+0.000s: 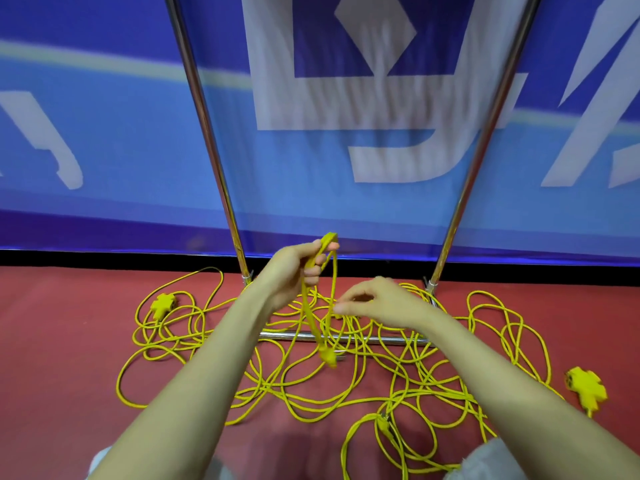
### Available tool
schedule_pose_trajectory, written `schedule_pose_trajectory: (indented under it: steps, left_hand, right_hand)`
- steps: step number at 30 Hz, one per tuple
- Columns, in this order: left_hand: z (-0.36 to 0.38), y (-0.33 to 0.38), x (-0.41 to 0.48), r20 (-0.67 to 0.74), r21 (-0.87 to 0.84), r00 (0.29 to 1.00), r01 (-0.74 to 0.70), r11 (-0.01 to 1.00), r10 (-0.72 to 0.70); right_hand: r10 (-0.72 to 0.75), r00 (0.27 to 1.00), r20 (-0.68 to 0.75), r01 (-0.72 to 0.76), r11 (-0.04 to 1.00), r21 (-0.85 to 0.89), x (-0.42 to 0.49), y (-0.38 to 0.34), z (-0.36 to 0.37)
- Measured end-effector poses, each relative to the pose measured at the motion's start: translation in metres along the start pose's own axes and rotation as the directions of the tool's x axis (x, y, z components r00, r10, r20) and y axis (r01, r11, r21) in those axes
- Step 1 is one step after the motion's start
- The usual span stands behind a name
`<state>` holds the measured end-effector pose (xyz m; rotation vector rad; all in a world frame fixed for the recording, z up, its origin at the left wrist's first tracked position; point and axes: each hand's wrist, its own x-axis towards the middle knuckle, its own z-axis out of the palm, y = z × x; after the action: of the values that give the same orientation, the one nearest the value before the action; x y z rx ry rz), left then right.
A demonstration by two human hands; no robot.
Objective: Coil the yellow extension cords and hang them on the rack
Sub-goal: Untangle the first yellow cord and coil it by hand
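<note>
Yellow extension cords (304, 393) lie tangled in loose loops on the red floor, spread around the base of a chrome rack (214, 150). My left hand (294, 271) grips a small loop of yellow cord raised above the pile; the cord's plug end (328, 356) dangles below it. My right hand (377, 303) pinches the strand hanging from that loop, just right of it. A yellow multi-outlet end (162, 304) lies at the left and another multi-outlet end (587, 386) at the right.
The rack's two chrome uprights (485, 133) rise in front of a blue banner wall (104, 133), joined by a low crossbar (381, 339) on the floor under the cords. My knees show at the bottom edge.
</note>
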<state>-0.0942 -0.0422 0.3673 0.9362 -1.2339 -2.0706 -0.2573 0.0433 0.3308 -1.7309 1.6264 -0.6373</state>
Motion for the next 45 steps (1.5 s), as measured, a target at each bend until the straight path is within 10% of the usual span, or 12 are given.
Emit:
schedule_pose_trajectory:
  steps: [3, 11, 20, 28, 37, 45]
  left_hand:
    - [-0.003, 0.016, -0.017, 0.088, 0.303, 0.995, -0.073, 0.95, 0.048]
    - [-0.022, 0.019, -0.027, 0.143, 0.0, 0.979, -0.147, 0.989, 0.146]
    - [-0.045, 0.015, -0.023, 0.009, 0.149, 0.997, -0.077, 0.986, 0.076]
    - [-0.037, 0.011, -0.025, 0.073, 0.353, 0.996, -0.081, 0.932, 0.059]
    - [-0.028, 0.006, -0.021, 0.118, 0.389, 0.978, -0.205, 0.898, 0.172]
    - [-0.035, 0.017, -0.013, -0.103, -0.026, 0.891, -0.446, 0.894, 0.442]
  right_hand:
    - [0.117, 0.929, -0.35, -0.086, 0.991, 0.103, 0.008, 0.011, -0.015]
    - [0.07, 0.963, -0.259, -0.033, 0.989, 0.143, 0.011, 0.006, -0.015]
    - [0.021, 0.92, -0.392, 0.122, 0.934, 0.336, 0.001, 0.001, -0.052]
    - [-0.061, 0.894, -0.444, 0.039, 0.998, -0.059, 0.001, 0.016, -0.047]
    - [-0.075, 0.92, -0.383, 0.012, 0.986, -0.165, 0.006, 0.02, -0.044]
    - [0.155, 0.987, 0.038, -0.149, 0.979, -0.138, 0.015, 0.041, -0.016]
